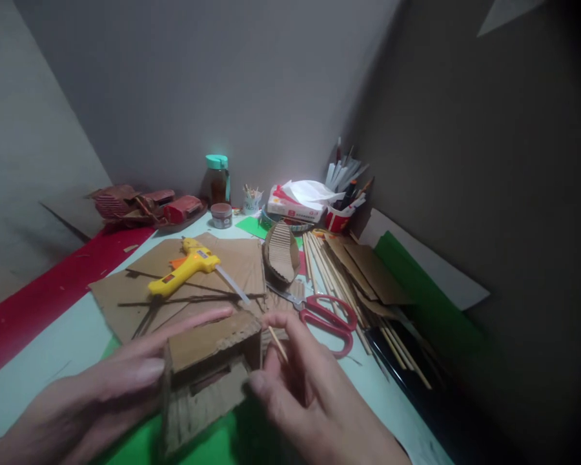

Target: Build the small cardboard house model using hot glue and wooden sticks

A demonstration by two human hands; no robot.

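A small cardboard structure with a folded top and an opening in its side is held above a green sheet. My left hand grips it from the left, thumb on its near left edge and fingers behind. At its right end is my right hand, curled closed around a thin wooden stick, with the thumb beside the cardboard's right edge. Beyond them, a yellow glue gun with a glue stick in it lies on flat cardboard. Red-handled scissors rest to the right.
A boat-shaped cardboard piece stands past the scissors. Wooden sticks and cardboard sheets lie right. Behind are a bottle, a jar, a tissue pack and red models.
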